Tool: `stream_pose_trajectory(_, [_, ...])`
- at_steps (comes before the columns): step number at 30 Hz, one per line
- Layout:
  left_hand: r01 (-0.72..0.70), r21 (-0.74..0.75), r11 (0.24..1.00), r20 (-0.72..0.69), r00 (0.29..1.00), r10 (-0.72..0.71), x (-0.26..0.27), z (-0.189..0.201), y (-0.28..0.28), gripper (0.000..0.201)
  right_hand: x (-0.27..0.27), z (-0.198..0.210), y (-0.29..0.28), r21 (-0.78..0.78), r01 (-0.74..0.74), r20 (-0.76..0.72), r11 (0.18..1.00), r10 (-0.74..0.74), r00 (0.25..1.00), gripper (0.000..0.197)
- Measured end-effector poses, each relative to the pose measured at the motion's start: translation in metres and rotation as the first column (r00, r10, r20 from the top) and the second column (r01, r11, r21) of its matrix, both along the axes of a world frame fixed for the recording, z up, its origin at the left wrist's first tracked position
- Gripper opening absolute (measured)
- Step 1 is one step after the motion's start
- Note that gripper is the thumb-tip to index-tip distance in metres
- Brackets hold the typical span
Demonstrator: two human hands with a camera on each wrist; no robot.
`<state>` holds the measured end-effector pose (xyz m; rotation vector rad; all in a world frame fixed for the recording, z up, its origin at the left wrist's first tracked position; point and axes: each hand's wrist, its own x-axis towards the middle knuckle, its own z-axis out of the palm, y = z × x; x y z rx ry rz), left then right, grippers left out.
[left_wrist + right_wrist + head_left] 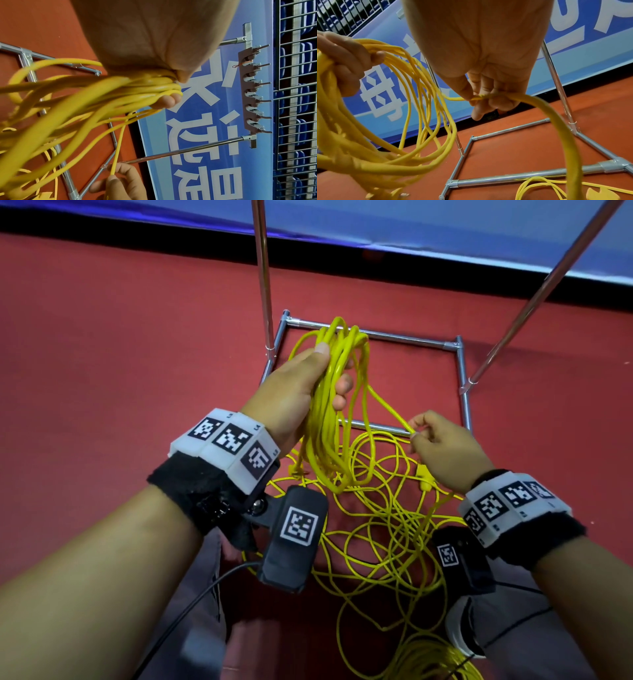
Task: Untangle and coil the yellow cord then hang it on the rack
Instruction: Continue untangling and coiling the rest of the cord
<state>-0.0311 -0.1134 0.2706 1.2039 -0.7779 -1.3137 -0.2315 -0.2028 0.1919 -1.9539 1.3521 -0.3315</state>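
The left hand [301,381] has its grip wrapped round gathered loops of the yellow cord [329,412], while the right hand [442,450] pinches one strand beside them.

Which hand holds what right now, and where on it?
Left hand grips the gathered loops of the yellow cord near their top. Right hand pinches a single strand running from that bundle, between thumb and fingertips.

Dim even indoor light, soft shadows, wide-angle edge bending, near cord [51,102] blurred
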Motion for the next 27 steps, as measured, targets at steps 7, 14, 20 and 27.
stream_pose_trajectory(7, [-0.011,-0.008,1.0,0.16,0.987,0.012,-0.006,-0.004,-0.003,0.043,-0.007,-0.001,0.001,0.035,-0.047,-0.071,0.998,0.049,0.996,0.023])
stream_pose_trajectory(14, [0.003,0.075,0.997,0.077,0.997,-0.009,-0.015,-0.009,-0.004,0.021,-0.002,0.016,0.008,-0.058,-0.29,-0.363,0.955,0.25,0.897,0.038])
stream_pose_trajectory(20, [0.052,0.108,0.993,0.184,0.98,-0.071,-0.021,-0.022,-0.003,0.023,0.016,0.037,0.023,-0.231,-0.578,-0.265,0.783,0.521,0.812,0.046])
stream_pose_trajectory(27, [0.071,0.081,0.994,0.29,0.953,-0.092,-0.023,-0.021,-0.001,0.025,0.022,0.058,0.028,-0.353,-0.512,0.136,0.783,0.584,0.8,0.038])
